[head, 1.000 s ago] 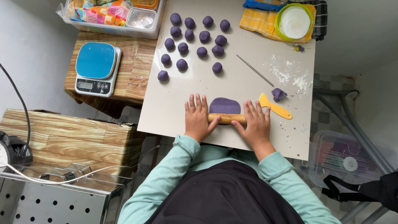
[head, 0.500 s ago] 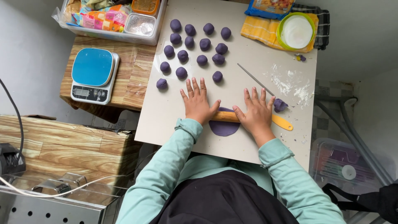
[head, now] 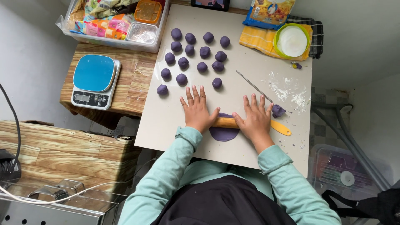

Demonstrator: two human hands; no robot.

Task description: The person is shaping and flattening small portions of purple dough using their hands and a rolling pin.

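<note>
Both hands lie flat, fingers spread, on a wooden rolling pin (head: 225,122) — left hand (head: 197,111) and right hand (head: 255,121) press it with open palms, no closed grip. The pin rests across a flat purple dough disc (head: 224,133) on the table (head: 166,121) — purple dough balls (head: 193,58) sit beyond, well apart.

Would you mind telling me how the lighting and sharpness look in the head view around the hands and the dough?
Head view: soft, even daylight, no glare on the pale board; left hand, right hand and purple dough disc look sharp, with only faint shadows beneath them; straight edges bow slightly toward the frame's corners.
</note>
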